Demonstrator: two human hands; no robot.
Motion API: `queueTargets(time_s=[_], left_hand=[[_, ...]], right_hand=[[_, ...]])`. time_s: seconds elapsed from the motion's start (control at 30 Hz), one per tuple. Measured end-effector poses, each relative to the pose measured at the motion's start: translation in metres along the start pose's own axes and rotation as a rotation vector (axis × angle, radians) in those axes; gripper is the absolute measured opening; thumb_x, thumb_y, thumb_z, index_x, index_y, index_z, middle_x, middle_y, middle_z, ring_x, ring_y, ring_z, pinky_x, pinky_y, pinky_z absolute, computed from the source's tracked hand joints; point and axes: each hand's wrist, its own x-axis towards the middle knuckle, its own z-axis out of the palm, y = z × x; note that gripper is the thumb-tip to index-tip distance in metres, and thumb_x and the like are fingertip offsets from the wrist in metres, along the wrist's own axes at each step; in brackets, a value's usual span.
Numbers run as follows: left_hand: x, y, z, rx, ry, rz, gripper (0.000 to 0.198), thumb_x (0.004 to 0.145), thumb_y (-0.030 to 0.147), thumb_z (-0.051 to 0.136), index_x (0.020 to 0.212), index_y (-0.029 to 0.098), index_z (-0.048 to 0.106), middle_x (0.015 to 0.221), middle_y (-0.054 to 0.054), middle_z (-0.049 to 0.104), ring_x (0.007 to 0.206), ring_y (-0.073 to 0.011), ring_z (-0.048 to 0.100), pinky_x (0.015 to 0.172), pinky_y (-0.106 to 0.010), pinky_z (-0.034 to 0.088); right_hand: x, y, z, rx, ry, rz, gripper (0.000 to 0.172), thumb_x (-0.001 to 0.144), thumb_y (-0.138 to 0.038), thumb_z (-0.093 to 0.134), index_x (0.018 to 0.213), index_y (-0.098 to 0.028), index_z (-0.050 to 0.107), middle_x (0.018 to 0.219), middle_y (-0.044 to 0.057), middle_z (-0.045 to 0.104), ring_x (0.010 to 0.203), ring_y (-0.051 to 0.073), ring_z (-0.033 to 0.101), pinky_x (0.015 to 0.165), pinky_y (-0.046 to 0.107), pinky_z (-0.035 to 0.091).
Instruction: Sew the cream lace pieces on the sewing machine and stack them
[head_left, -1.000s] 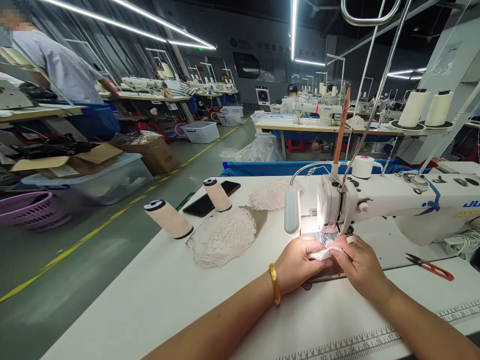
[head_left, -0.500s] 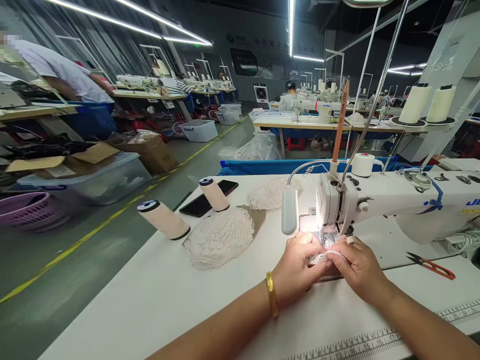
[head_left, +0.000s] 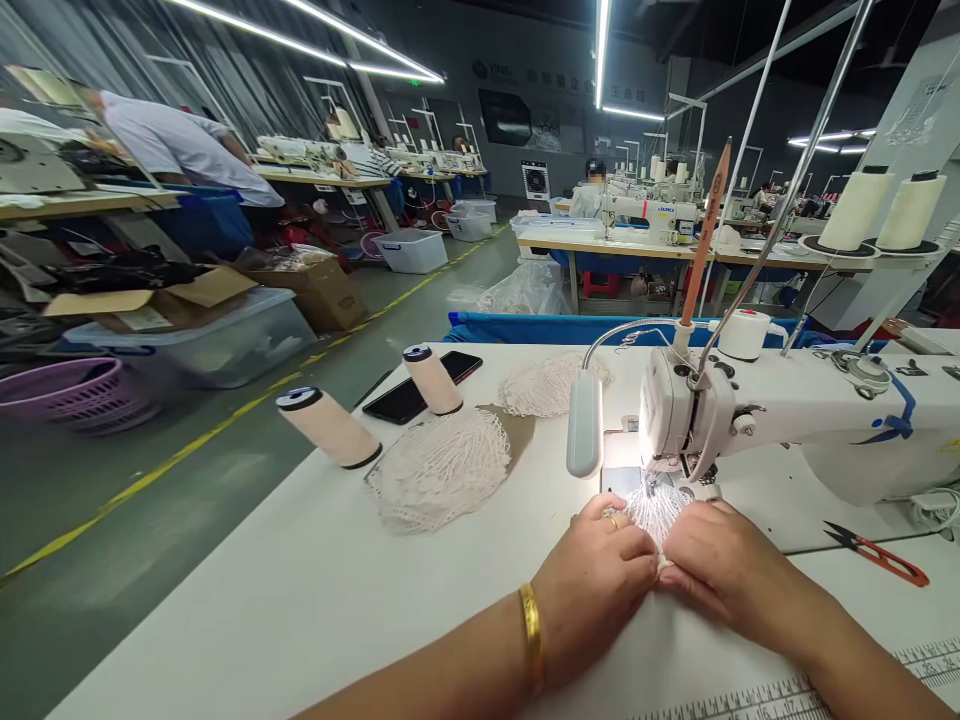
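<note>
My left hand (head_left: 598, 577), with a gold bangle on the wrist and a ring, and my right hand (head_left: 718, 566) meet in front of the needle of the white sewing machine (head_left: 757, 415). Both pinch a small piece of white lace (head_left: 654, 509) that runs from my fingertips up under the presser foot. The fingers of both hands are curled together on the lace. The machine's lamp (head_left: 584, 437) hangs just left of the needle and lights the spot.
On the white table (head_left: 315, 590) lie a pile of white lace (head_left: 442, 468), a second pile (head_left: 547, 385), two thread cones (head_left: 328, 428) (head_left: 433, 380) and a black phone (head_left: 420, 387). Red-handled snips (head_left: 874, 552) lie at the right. A person bends over a far-left bench.
My hands slid back toward me from the needle, drawing the lace out flatter under the foot. The camera shifted slightly left and down.
</note>
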Motion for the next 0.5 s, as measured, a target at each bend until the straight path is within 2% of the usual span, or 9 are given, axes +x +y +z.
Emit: queueTargets(time_s=[0.27,0.5], left_hand=[[0.004,0.002,0.001,0.048,0.011,-0.019,0.025,0.099,0.008,0.055,0.081,0.02,0.068,0.083,0.002,0.074,0.074,-0.0148,0.064,0.103,-0.044,0.044],[0.009,-0.007,0.005,0.056,0.048,-0.025,0.031,0.102,0.01,0.05,0.077,0.019,0.067,0.077,0.0,0.072,0.07,-0.015,0.061,0.09,-0.041,0.045]], right_hand=[[-0.002,0.002,0.003,-0.013,-0.002,0.036,0.037,0.115,-0.035,0.04,0.081,-0.022,0.045,0.078,-0.001,0.057,0.074,0.018,0.05,0.074,0.032,0.034],[-0.003,0.012,0.014,-0.02,0.005,0.132,0.032,0.111,-0.029,0.047,0.08,-0.023,0.043,0.078,-0.001,0.058,0.073,0.019,0.05,0.07,0.032,0.032]])
